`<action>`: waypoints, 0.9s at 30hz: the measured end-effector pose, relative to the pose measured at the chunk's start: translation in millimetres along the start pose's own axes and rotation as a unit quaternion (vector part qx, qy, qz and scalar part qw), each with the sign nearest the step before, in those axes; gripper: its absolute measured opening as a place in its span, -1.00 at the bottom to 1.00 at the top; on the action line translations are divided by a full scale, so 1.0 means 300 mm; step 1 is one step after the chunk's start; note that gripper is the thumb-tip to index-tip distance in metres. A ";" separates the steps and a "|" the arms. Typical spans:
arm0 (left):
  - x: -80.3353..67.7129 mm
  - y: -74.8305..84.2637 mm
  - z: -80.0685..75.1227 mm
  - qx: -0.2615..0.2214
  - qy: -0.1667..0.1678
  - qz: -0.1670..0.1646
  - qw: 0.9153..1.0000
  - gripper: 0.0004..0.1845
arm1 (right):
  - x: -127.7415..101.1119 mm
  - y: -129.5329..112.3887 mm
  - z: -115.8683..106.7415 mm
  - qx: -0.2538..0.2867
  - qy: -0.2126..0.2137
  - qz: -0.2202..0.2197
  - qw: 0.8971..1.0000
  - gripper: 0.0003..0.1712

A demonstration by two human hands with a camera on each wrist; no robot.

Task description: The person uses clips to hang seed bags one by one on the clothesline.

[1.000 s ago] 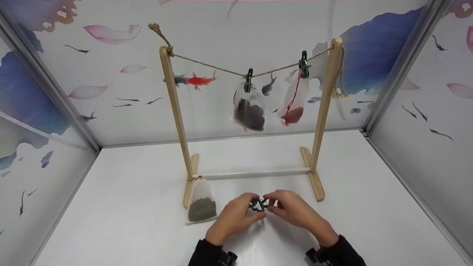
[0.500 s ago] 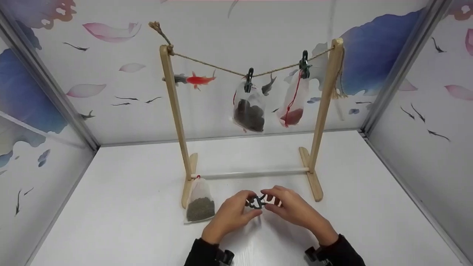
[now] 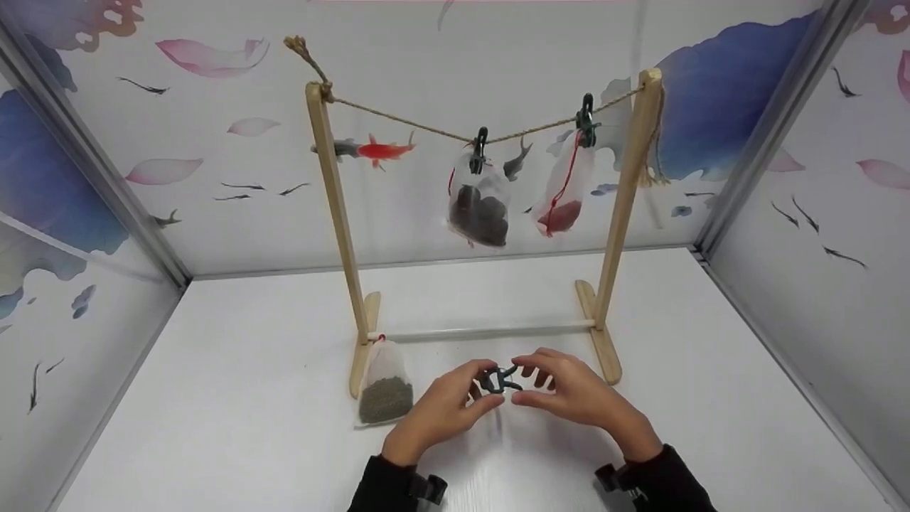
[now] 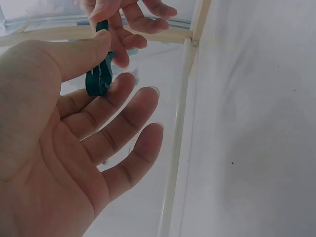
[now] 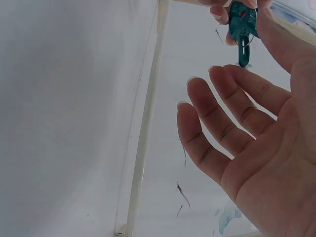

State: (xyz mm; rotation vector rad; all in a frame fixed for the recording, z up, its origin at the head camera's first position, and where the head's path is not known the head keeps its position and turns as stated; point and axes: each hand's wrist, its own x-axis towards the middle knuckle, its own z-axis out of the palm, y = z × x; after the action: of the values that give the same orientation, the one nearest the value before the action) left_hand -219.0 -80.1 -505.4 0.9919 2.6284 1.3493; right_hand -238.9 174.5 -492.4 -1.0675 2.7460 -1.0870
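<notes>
A dark green plastic spring clip point(image 3: 500, 380) is held up between both hands in the head view. My left hand point(image 3: 446, 402) pinches its left end between thumb and forefinger; the other left fingers stay loosely spread in the left wrist view. My right hand point(image 3: 579, 391) has thumb and forefinger at the tips of the clip's two spread handles, its other fingers loosely bent. In the right wrist view the clip point(image 5: 243, 29) lies near the right thumb. Left of the hands, a white mesh bag point(image 3: 385, 387) of grey-green grains stands against the rack's foot.
Behind the hands stands a wooden rack point(image 3: 333, 213) with a sagging rope point(image 3: 398, 119). Two similar clips hold mesh bags on it, one with dark contents point(image 3: 478, 206), one with red contents point(image 3: 561, 206). A white crossbar point(image 3: 483, 332) joins the rack's feet; printed walls surround the white table point(image 3: 249, 398).
The hands and clip have risen slightly away from my body. The clip has turned so its two handles point right, and the right thumb and forefinger have spread wider around them.
</notes>
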 end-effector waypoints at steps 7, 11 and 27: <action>-0.004 -0.005 0.000 -0.007 -0.012 0.009 1.000 -0.48 | -0.002 0.004 0.004 0.017 -0.003 -0.005 1.000 -0.38; -0.007 -0.002 -0.002 -0.011 -0.022 0.000 1.000 -0.50 | -0.006 0.007 0.006 0.019 -0.006 -0.009 1.000 -0.45; -0.003 0.007 -0.001 -0.017 -0.016 -0.016 1.000 -0.40 | 0.005 -0.008 0.013 0.029 0.056 -0.031 0.998 -0.66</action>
State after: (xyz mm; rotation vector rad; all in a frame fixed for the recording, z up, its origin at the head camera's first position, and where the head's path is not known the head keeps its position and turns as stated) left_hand -217.2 -80.0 -504.0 0.9556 2.5787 1.3551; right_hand -237.7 170.0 -493.6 -1.1257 2.7618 -1.2646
